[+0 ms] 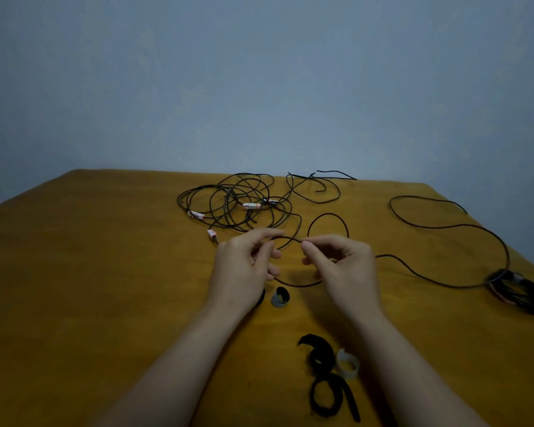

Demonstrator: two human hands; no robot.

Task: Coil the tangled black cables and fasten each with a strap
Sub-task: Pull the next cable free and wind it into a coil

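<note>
Head view: left hand (244, 266) and right hand (339, 266) each pinch the cable (290, 239) above the table (105, 272), forming the first loop. Next: lay further loops, then fit a strap (280, 297).

Dim, cool, diffuse lighting: the blue-grey wall (259, 72) darkens toward the upper corners, the ochre table (90, 272) looks matte and muted, and only faint, soft-edged shadows lie beneath the left hand (244, 266) and right hand (346, 269). Wide-angle distortion bows the table's far edge and stretches the lower border. Definition is soft throughout; the thin cable (290, 239) pinched between the hands reads as a blurred dark line, and the black straps (319, 354) near the bottom edge appear as textureless masses.
</note>
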